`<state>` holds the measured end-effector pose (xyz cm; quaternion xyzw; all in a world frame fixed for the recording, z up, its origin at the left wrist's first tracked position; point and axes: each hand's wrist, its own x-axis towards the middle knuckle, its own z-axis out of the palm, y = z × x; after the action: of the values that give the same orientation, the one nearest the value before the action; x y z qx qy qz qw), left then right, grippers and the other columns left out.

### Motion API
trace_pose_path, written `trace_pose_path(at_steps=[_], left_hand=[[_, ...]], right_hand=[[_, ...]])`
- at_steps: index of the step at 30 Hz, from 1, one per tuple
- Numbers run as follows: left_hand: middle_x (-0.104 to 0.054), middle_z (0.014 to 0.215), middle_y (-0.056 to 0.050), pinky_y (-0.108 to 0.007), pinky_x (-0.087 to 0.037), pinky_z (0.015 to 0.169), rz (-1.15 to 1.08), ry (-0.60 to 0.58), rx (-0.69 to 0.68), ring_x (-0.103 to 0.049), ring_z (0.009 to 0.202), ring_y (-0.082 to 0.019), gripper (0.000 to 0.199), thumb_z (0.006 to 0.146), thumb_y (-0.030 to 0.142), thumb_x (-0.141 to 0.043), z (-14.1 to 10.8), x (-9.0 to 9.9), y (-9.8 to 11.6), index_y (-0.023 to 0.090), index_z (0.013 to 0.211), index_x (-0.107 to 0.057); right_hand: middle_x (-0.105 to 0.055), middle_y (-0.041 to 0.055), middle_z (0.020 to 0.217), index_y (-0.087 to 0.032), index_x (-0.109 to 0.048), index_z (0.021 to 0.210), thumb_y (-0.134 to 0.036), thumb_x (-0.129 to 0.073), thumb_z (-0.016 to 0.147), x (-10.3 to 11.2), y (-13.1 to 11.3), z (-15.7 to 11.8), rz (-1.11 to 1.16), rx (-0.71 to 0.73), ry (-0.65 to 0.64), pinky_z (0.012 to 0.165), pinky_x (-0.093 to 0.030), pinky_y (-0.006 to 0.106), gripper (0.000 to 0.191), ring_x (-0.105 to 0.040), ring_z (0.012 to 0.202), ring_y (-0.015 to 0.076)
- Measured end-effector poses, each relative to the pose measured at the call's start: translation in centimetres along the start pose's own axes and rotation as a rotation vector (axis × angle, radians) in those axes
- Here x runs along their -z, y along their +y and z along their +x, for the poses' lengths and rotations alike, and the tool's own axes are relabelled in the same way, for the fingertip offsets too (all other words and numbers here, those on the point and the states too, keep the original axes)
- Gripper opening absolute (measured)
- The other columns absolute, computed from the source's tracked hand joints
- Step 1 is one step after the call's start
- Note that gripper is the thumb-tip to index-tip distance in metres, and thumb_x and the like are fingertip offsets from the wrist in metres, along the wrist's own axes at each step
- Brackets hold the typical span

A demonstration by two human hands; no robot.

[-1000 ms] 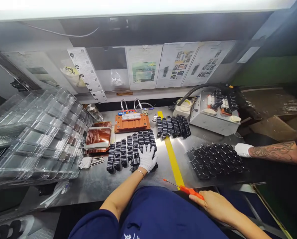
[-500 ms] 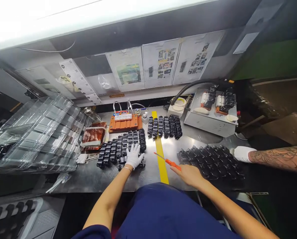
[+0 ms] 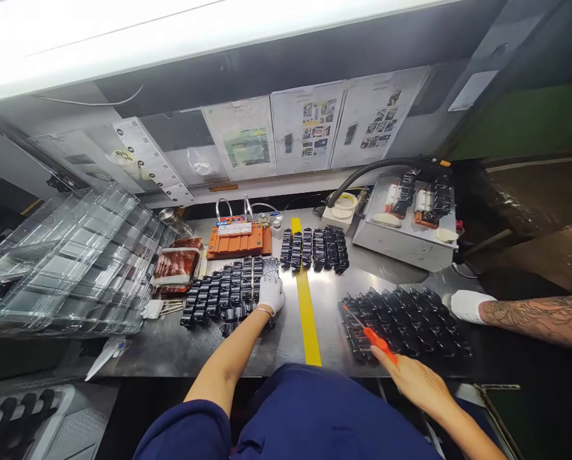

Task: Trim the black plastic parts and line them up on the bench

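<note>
My left hand (image 3: pixel 272 295), in a white glove, has its fingers closed on a black moulded part (image 3: pixel 270 266) at the right end of the left-hand group. That part is turned to show a lattice-like face; the fingertips are partly hidden. Rows of black moulded parts (image 3: pixel 213 291) lie to the left of this hand. My bare right hand (image 3: pixel 417 383) is closed round an orange-handled screwdriver (image 3: pixel 380 345) with a thin shaft and a reddish tip. Its shaft passes over the left edge of the right-hand group of black parts (image 3: pixel 405 319); contact cannot be made out.
Another group of black parts (image 3: pixel 314 249) lies across the yellow tape (image 3: pixel 308 319). An orange fixture (image 3: pixel 239 241) stands behind, clear trays (image 3: pixel 75 262) at left. A grey box (image 3: pixel 405 236) is at back right. Another person's gloved hand (image 3: pixel 470 306) rests at right.
My left hand has moved right and slightly up, from spread fingers over the parts to closed on the end one. My right hand has carried the screwdriver right, over the right-hand group.
</note>
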<state>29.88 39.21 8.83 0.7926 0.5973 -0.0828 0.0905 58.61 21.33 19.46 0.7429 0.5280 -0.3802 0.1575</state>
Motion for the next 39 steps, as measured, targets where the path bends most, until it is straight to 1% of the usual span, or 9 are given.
trace_pose_path(at_steps=[5, 9, 12, 18, 22, 26, 32, 35, 39], left_hand=[[-0.059, 0.12, -0.01, -0.045, -0.051, 0.089, -0.033, -0.095, 0.08, -0.059, 0.105, -0.023, 0.034, 0.09, 0.034, -0.059, -0.6, 0.3, 1.8, 0.014, 0.117, -0.058], [-0.06, 0.117, -0.01, -0.042, -0.053, 0.085, -0.107, -0.091, 0.191, -0.061, 0.1, -0.021, 0.033, 0.09, 0.035, -0.057, 1.7, 1.7, 1.6, 0.015, 0.117, -0.058], [-0.06, 0.118, -0.009, -0.042, -0.053, 0.085, -0.169, -0.024, 0.261, -0.061, 0.101, -0.021, 0.032, 0.091, 0.035, -0.056, 5.7, 4.2, -0.2, 0.017, 0.118, -0.057], [-0.057, 0.123, -0.01, -0.044, -0.051, 0.088, -0.267, 0.043, 0.313, -0.059, 0.105, -0.023, 0.035, 0.091, 0.035, -0.056, 16.5, 9.6, -3.3, 0.017, 0.121, -0.056], [-0.058, 0.122, -0.009, -0.042, -0.052, 0.087, -0.328, -0.006, 0.285, -0.06, 0.104, -0.022, 0.033, 0.091, 0.034, -0.057, 22.1, 11.0, -2.8, 0.018, 0.12, -0.056], [-0.058, 0.121, -0.01, -0.04, -0.053, 0.086, -0.355, -0.094, 0.305, -0.06, 0.104, -0.022, 0.034, 0.09, 0.034, -0.058, 24.6, 10.7, -2.2, 0.018, 0.119, -0.057], [-0.059, 0.119, -0.009, -0.041, -0.053, 0.085, -0.349, -0.214, 0.408, -0.061, 0.102, -0.022, 0.034, 0.09, 0.035, -0.058, 22.4, 9.2, -3.1, 0.017, 0.119, -0.057], [-0.059, 0.119, -0.01, -0.042, -0.052, 0.086, -0.352, -0.202, 0.434, -0.06, 0.102, -0.022, 0.035, 0.09, 0.035, -0.057, 18.7, 8.6, -3.5, 0.014, 0.118, -0.057], [-0.059, 0.12, -0.01, -0.044, -0.052, 0.087, -0.355, -0.134, 0.453, -0.06, 0.103, -0.022, 0.035, 0.091, 0.036, -0.056, 11.3, 6.9, -2.4, 0.015, 0.119, -0.056]], right_hand=[[-0.073, 0.01, 0.081, -0.023, -0.061, 0.072, -0.062, -0.015, 0.092, 0.2, -0.3, 0.3, 0.105, 0.083, -0.014, 0.077, -0.046, 0.037, 0.064, -0.068, 0.089, 0.0306], [-0.073, 0.0087, 0.085, -0.023, -0.063, 0.079, -0.061, -0.02, 0.09, -0.4, -2.0, 2.1, 0.179, 0.187, -0.03, 0.076, -0.047, 0.036, 0.059, -0.068, 0.09, 0.0297], [-0.073, 0.0098, 0.084, -0.022, -0.062, 0.076, -0.063, -0.019, 0.089, -0.6, -3.0, 4.0, 0.173, 0.222, -0.063, 0.078, -0.046, 0.038, 0.06, -0.067, 0.09, 0.0309], [-0.073, 0.0067, 0.079, -0.027, -0.059, 0.074, -0.071, -0.019, 0.081, -0.6, -3.6, 7.7, 0.262, 0.239, -0.143, 0.078, -0.046, 0.041, 0.06, -0.067, 0.084, 0.0318], [-0.073, 0.0025, 0.074, -0.033, -0.061, 0.07, -0.078, -0.022, 0.074, -1.5, -2.4, 9.9, 0.322, 0.209, -0.152, 0.076, -0.047, 0.041, 0.06, -0.068, 0.082, 0.0324], [-0.072, 0.0015, 0.07, -0.033, -0.063, 0.069, -0.079, -0.022, 0.073, -1.7, -1.8, 10.8, 0.357, 0.173, -0.152, 0.071, -0.047, 0.039, 0.061, -0.068, 0.078, 0.0315], [-0.073, 0.0056, 0.078, -0.025, -0.065, 0.078, -0.072, -0.024, 0.08, 0.5, -3.4, 9.9, 0.296, 0.212, -0.196, 0.072, -0.044, 0.035, 0.062, -0.067, 0.081, 0.0303], [-0.073, 0.0074, 0.081, -0.023, -0.065, 0.081, -0.066, -0.025, 0.085, 0.9, -3.8, 9.4, 0.234, 0.269, -0.206, 0.073, -0.043, 0.034, 0.059, -0.067, 0.085, 0.031], [-0.073, 0.0091, 0.086, -0.023, -0.065, 0.083, -0.063, -0.022, 0.09, 0.8, -3.7, 8.6, 0.139, 0.27, -0.216, 0.074, -0.045, 0.036, 0.059, -0.067, 0.09, 0.0331]])
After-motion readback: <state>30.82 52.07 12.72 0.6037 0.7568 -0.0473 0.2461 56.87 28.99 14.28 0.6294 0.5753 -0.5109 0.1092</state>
